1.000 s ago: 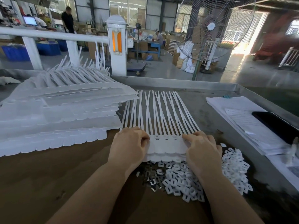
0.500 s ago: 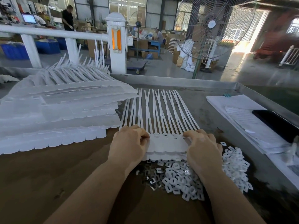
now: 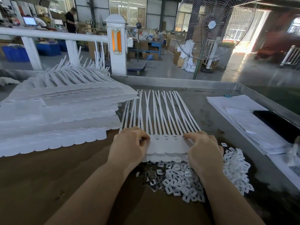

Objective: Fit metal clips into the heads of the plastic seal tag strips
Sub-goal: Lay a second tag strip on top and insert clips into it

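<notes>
The stack of seal tag strips [image 3: 167,144] is held at its head end by both hands: the left hand [image 3: 129,147] is curled over the left edge and the right hand [image 3: 204,149] over the right edge. The stack is laid flat on the desk [image 3: 203,101], tails fanned away from the person. White plastic pieces and metal clips [image 3: 153,181] are heaped just beside the heads.

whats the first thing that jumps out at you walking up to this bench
Both hands, left hand and right hand, grip a sheet of seal tag strips at the bench's middle, tails fanning away. Just nearer lies a heap of white caps and metal clips. A tall stack of strip sheets fills the left.
</notes>
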The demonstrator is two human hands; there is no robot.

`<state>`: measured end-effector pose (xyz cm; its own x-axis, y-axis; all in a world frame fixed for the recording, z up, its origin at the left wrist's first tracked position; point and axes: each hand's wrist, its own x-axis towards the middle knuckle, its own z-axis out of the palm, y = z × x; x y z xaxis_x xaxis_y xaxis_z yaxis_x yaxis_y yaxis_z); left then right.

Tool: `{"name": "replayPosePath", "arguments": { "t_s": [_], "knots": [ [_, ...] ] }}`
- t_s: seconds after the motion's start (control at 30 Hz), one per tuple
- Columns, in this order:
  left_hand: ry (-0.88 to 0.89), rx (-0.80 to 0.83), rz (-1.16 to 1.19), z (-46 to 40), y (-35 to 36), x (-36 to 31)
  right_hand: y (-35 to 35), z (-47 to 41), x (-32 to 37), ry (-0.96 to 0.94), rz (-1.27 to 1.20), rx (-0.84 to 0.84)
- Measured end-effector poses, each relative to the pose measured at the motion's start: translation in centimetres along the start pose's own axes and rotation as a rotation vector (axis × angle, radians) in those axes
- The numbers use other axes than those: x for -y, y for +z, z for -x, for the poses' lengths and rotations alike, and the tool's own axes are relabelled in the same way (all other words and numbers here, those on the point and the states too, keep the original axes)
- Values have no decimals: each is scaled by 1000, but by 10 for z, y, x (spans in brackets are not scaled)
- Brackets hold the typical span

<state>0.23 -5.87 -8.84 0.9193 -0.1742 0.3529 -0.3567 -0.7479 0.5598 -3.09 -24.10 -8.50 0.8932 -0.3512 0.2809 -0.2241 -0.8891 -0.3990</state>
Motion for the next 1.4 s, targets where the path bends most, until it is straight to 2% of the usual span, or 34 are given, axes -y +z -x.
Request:
{"name": "replayPosePath", "arguments": {
  "t_s": [0.43,0.63,0.77,0.83,1.03,1.4],
  "knots": [
    [8,2,-45,-1,3,3,-2,0,3,-73,119,44],
    [10,0,-31,0,3,4,-2,2,0,-51,-65,-33],
    [10,0,-9,0,3,5,-2,4,4,-115,-184,-192],
    [6,2,-2,0,3,5,-5,6,6,-162,-243,-218],
    [4,8,-14,-1,3,6,-12,13,13,-321,-217,-121],
    [-7,-8,-128,1,8,5,-14,15,13,-420,-284,-71]
  ]
}}
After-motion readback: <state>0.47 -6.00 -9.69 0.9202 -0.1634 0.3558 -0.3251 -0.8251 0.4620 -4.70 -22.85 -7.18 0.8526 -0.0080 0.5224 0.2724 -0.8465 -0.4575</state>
